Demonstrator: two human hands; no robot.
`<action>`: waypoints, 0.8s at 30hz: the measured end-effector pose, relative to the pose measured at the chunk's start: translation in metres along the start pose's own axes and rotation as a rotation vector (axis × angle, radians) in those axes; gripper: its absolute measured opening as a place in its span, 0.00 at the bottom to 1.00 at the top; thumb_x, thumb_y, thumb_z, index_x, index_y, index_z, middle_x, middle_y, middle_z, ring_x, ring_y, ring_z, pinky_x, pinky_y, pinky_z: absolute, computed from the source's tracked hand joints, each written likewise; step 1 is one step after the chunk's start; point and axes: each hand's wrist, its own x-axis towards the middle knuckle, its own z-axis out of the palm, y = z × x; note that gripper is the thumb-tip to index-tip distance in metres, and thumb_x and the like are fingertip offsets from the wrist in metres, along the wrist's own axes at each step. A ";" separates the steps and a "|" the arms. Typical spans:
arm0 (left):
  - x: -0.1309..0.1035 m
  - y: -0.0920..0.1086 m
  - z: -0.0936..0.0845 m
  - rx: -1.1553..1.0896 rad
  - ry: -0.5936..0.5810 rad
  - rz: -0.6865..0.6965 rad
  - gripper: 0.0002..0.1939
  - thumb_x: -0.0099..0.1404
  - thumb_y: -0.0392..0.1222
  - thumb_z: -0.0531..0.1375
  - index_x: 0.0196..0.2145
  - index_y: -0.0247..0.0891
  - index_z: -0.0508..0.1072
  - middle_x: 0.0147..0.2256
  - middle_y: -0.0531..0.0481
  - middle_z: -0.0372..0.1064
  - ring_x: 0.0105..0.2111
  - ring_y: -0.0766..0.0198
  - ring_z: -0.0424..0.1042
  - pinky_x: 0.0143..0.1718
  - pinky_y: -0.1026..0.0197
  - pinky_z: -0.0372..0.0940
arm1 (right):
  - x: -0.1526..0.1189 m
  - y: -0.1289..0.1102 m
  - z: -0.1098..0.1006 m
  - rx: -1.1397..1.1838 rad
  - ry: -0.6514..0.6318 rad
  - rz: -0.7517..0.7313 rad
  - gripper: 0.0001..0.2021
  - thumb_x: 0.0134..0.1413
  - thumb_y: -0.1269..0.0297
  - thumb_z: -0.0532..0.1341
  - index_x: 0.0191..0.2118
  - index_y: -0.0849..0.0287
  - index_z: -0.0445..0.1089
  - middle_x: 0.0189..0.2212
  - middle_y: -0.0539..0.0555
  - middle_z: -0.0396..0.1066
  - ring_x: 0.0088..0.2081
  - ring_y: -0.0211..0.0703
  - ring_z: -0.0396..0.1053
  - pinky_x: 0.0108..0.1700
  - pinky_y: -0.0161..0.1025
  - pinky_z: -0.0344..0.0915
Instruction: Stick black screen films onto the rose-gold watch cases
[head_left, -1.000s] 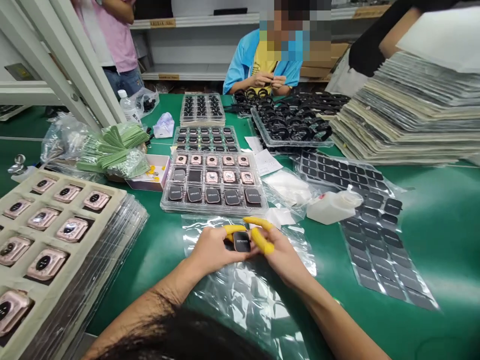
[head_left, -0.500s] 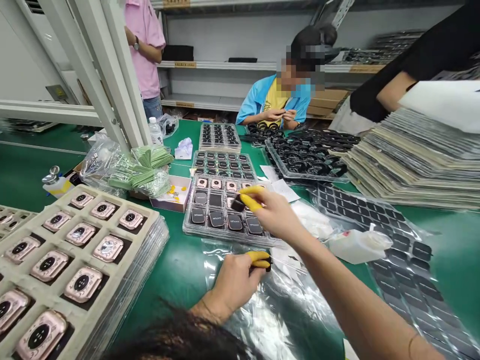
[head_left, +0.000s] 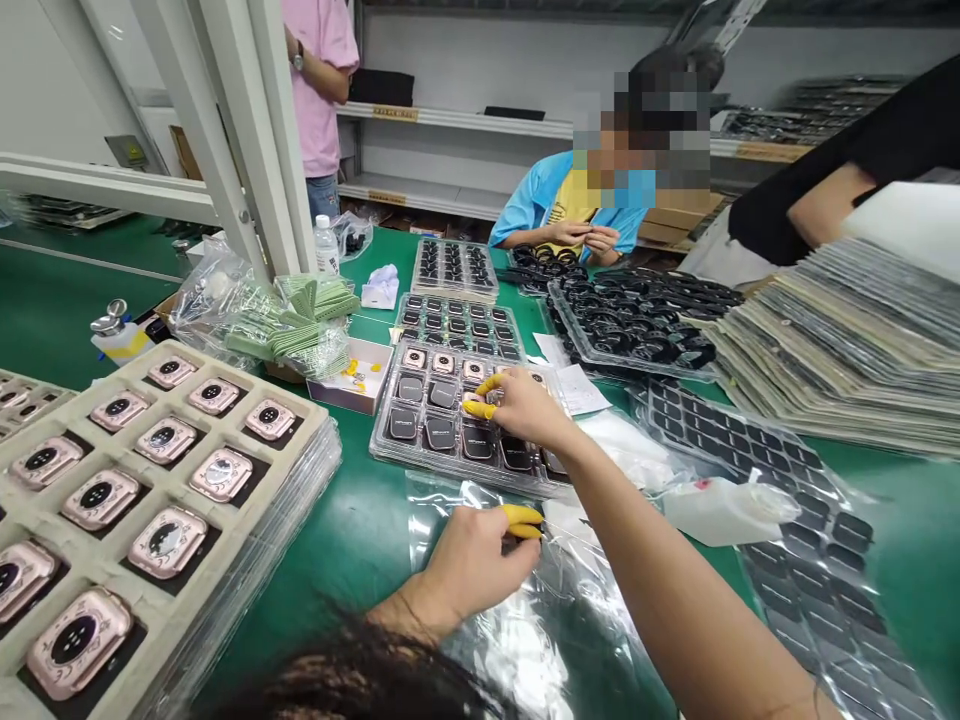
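Centre of frame, right hand point(head_left: 529, 405) is reaching into the clear tray point(head_left: 420, 455), yellow-capped fingertips pinching at a watch case point(head_left: 474, 400). Lower centre, left hand point(head_left: 472, 565) is resting clenched on the plastic bag point(head_left: 570, 600), on the green bench point(head_left: 360, 530).

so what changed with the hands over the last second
The right hand carried the small black square piece away from the left hand and forward to the clear plastic tray of black and rose-gold pieces, fingertips now down in it. The left hand stayed over the clear plastic bag.
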 end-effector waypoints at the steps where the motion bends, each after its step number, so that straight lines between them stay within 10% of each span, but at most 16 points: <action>1: 0.000 0.002 -0.001 -0.024 -0.017 -0.017 0.21 0.71 0.46 0.70 0.58 0.44 0.94 0.49 0.43 0.94 0.49 0.41 0.95 0.60 0.45 0.88 | 0.000 -0.002 0.000 0.035 -0.012 -0.002 0.20 0.49 0.46 0.86 0.35 0.54 0.84 0.36 0.55 0.81 0.41 0.55 0.79 0.49 0.50 0.77; 5: 0.000 0.006 -0.005 -0.099 -0.056 -0.068 0.24 0.70 0.53 0.73 0.58 0.40 0.93 0.51 0.39 0.94 0.52 0.39 0.94 0.64 0.42 0.86 | -0.029 -0.003 -0.007 0.274 -0.013 0.020 0.29 0.48 0.33 0.84 0.40 0.52 0.83 0.38 0.57 0.87 0.38 0.56 0.84 0.42 0.51 0.82; 14: 0.001 -0.005 -0.003 -0.230 -0.081 -0.111 0.45 0.48 0.44 0.86 0.65 0.42 0.88 0.52 0.38 0.94 0.54 0.36 0.93 0.64 0.42 0.85 | -0.209 0.050 0.006 0.770 0.110 0.251 0.26 0.46 0.35 0.88 0.39 0.49 0.87 0.39 0.59 0.90 0.37 0.62 0.89 0.42 0.57 0.89; 19: -0.001 0.000 -0.007 -0.215 -0.085 -0.097 0.40 0.49 0.39 0.83 0.62 0.39 0.90 0.53 0.39 0.93 0.54 0.38 0.93 0.63 0.43 0.86 | -0.213 0.049 0.030 0.754 0.134 0.118 0.22 0.53 0.36 0.85 0.42 0.45 0.87 0.36 0.56 0.87 0.36 0.61 0.89 0.40 0.56 0.89; 24: -0.001 0.008 -0.011 -0.145 -0.076 -0.115 0.33 0.53 0.41 0.81 0.59 0.38 0.92 0.50 0.41 0.94 0.51 0.41 0.93 0.62 0.44 0.87 | -0.208 0.040 0.012 0.492 0.335 -0.153 0.17 0.69 0.42 0.77 0.35 0.48 0.86 0.31 0.53 0.82 0.30 0.49 0.81 0.33 0.46 0.81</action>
